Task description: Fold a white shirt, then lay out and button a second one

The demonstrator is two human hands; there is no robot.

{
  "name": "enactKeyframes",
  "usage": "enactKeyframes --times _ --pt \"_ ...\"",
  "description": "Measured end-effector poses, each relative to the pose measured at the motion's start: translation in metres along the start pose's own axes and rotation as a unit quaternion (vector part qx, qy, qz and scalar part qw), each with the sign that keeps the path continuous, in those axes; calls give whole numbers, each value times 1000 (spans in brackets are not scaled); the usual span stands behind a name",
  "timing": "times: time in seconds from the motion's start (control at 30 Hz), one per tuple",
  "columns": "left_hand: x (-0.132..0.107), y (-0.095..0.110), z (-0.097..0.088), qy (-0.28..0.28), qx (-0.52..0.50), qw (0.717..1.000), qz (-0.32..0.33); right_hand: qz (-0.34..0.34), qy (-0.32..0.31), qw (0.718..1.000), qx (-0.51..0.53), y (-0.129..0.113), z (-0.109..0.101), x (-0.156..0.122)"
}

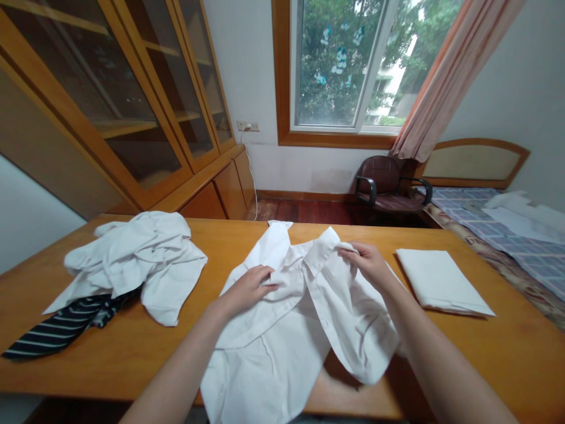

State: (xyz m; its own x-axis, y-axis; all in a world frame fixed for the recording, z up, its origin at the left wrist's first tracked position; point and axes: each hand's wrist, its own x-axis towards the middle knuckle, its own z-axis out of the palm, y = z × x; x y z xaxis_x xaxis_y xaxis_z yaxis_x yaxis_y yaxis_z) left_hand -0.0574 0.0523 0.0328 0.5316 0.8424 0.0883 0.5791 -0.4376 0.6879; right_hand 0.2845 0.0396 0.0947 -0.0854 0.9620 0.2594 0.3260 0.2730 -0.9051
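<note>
A white collared shirt lies spread on the wooden table in front of me. My left hand is closed on the fabric near the shirt's collar, fingers curled into the cloth. My right hand pinches the collar's right side, lifting that edge a little off the table. The shirt's lower part hangs over the table's near edge.
A crumpled white garment lies at the left with a dark striped tie under it. A folded white shirt sits at the right. Beyond the table are a cabinet, a brown chair and a bed.
</note>
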Motion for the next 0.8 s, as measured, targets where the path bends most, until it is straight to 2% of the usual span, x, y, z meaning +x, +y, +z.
enactKeyframes --times 0.07,0.13,0.27,0.37,0.43,0.53,0.63,0.8 --pt "1 2 -4 9 -33 999 -12 -24 30 999 -21 -8 -1 2" --pt "2 6 -13 36 -110 993 -33 -35 70 997 -26 -12 -1 4" --pt "6 17 -39 101 -288 951 -56 -37 168 985 8 -12 3 10" --pt "19 25 -57 115 -329 935 -67 -50 208 977 9 -13 8 21" --pt "33 27 -62 144 -288 944 -73 -52 230 972 -13 -11 12 32" --pt "55 23 -58 221 -121 965 -76 -52 255 964 -60 4 17 50" --pt "71 13 -41 257 37 962 -80 -71 206 965 -144 29 20 63" --pt "81 -8 -2 241 106 962 -77 -132 116 935 -309 61 29 55"
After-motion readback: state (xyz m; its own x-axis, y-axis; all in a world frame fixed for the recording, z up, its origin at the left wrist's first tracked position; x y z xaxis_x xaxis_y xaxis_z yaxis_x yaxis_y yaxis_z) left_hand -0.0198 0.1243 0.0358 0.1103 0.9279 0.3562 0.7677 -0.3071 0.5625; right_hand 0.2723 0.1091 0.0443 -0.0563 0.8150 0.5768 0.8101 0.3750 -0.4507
